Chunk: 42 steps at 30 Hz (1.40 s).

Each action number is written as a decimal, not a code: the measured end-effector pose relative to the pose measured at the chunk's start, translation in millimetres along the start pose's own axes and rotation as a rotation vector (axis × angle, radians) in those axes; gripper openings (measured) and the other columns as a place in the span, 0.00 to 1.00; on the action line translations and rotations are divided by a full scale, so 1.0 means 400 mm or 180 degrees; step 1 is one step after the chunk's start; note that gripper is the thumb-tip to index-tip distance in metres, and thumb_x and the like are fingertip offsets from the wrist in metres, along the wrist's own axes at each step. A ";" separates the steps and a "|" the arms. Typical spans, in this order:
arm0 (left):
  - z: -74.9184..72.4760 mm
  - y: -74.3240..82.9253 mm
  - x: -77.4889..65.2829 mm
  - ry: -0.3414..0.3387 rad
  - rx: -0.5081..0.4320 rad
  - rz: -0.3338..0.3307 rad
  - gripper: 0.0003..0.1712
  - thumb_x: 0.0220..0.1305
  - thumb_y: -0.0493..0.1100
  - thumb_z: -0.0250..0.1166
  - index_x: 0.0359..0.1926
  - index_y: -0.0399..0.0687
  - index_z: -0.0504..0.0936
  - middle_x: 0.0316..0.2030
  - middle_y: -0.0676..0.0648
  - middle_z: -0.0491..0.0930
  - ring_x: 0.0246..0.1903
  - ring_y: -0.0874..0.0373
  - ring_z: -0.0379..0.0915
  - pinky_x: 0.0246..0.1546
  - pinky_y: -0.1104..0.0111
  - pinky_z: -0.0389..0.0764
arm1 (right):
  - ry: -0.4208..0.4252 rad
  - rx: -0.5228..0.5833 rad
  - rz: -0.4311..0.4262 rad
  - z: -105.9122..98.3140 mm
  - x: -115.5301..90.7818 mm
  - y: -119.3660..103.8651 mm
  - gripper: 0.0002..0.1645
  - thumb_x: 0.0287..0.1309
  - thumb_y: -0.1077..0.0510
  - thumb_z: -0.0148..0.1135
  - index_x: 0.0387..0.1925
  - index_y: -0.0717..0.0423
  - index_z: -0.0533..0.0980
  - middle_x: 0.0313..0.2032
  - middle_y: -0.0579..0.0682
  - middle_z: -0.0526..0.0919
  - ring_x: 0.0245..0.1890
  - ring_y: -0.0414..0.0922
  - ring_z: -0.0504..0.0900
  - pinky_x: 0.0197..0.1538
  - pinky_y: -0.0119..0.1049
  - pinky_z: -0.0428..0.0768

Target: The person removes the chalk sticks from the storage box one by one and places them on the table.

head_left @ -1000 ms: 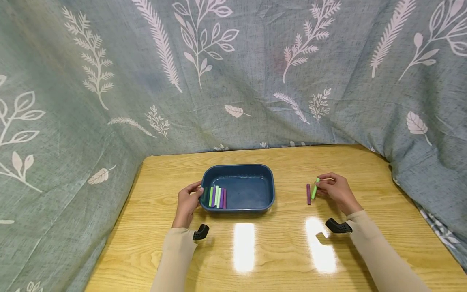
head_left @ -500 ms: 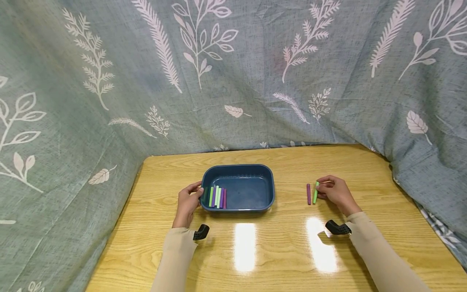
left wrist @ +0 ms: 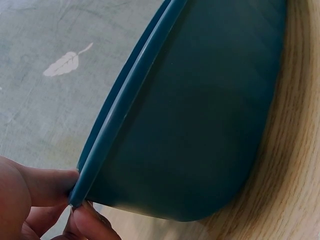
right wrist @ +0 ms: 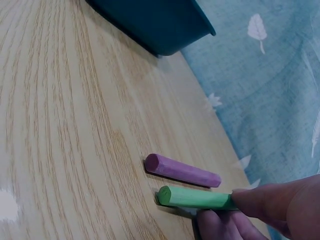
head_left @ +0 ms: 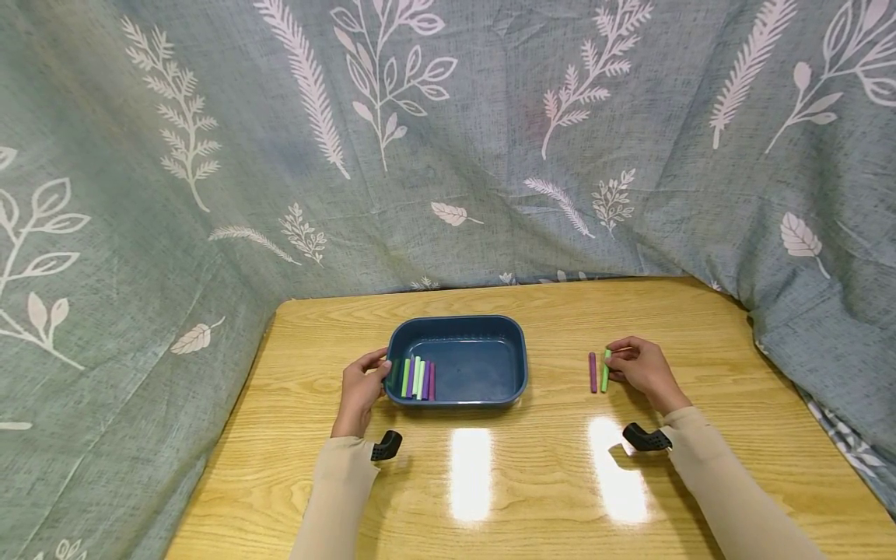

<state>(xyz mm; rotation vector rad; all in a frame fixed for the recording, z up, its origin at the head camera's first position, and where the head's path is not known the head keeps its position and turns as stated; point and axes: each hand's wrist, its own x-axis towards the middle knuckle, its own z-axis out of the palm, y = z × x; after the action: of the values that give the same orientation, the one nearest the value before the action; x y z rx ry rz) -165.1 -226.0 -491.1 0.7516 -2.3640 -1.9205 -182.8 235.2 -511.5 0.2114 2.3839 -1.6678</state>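
Observation:
My left hand pinches the left rim of a dark blue plastic bin, thumb over the edge and fingers beneath it in the left wrist view. Several green, pale green and purple chalk sticks lie side by side in the bin's left end. Right of the bin, my right hand pinches the far end of a green chalk stick between thumb and fingers. That stick is at table level, roughly parallel to a purple chalk stick, with a narrow gap between them.
The wooden table carries two bright glare patches. Leaf-patterned grey-blue cloth hangs behind the table and along its sides. A black curved mount sticks out at the right wrist, and a similar black mount at the left.
The green chalk stick has come down from a tilt to lie alongside the purple one, my right hand lowering slightly with it. My left hand and the bin have stayed put.

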 end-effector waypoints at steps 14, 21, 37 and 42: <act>-0.001 -0.001 0.000 -0.0006 -0.0037 0.0017 0.20 0.77 0.33 0.61 0.66 0.37 0.81 0.49 0.41 0.74 0.27 0.60 0.70 0.25 0.73 0.73 | 0.0028 0.0017 -0.0028 0.002 -0.006 -0.007 0.18 0.74 0.71 0.58 0.61 0.77 0.72 0.46 0.59 0.79 0.35 0.37 0.83 0.41 0.32 0.87; -0.001 -0.002 -0.001 -0.0002 -0.0020 0.0020 0.20 0.77 0.33 0.61 0.66 0.37 0.81 0.48 0.41 0.74 0.28 0.61 0.70 0.25 0.73 0.73 | 0.0031 0.0125 0.0004 0.002 -0.008 -0.011 0.20 0.75 0.70 0.57 0.63 0.78 0.70 0.48 0.61 0.81 0.36 0.37 0.85 0.43 0.33 0.87; -0.001 0.000 0.000 0.0011 -0.0022 -0.0010 0.20 0.77 0.33 0.61 0.66 0.39 0.82 0.49 0.42 0.74 0.29 0.59 0.70 0.25 0.73 0.73 | -0.0014 0.0122 -0.0155 0.003 -0.013 -0.050 0.24 0.77 0.66 0.56 0.68 0.75 0.69 0.54 0.66 0.78 0.39 0.40 0.86 0.46 0.36 0.88; -0.001 -0.001 0.000 0.0011 -0.0001 -0.0005 0.20 0.77 0.33 0.61 0.66 0.39 0.82 0.49 0.42 0.74 0.30 0.59 0.71 0.25 0.73 0.73 | -0.0046 0.0090 -0.0222 0.011 -0.015 -0.067 0.25 0.78 0.65 0.56 0.69 0.74 0.68 0.57 0.69 0.78 0.41 0.41 0.86 0.47 0.37 0.87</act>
<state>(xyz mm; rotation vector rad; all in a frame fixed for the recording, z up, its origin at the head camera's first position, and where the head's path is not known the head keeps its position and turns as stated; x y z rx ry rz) -164.9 -226.3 -491.2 0.7564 -2.3619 -1.9183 -183.2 221.8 -486.9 0.1218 2.3844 -1.7281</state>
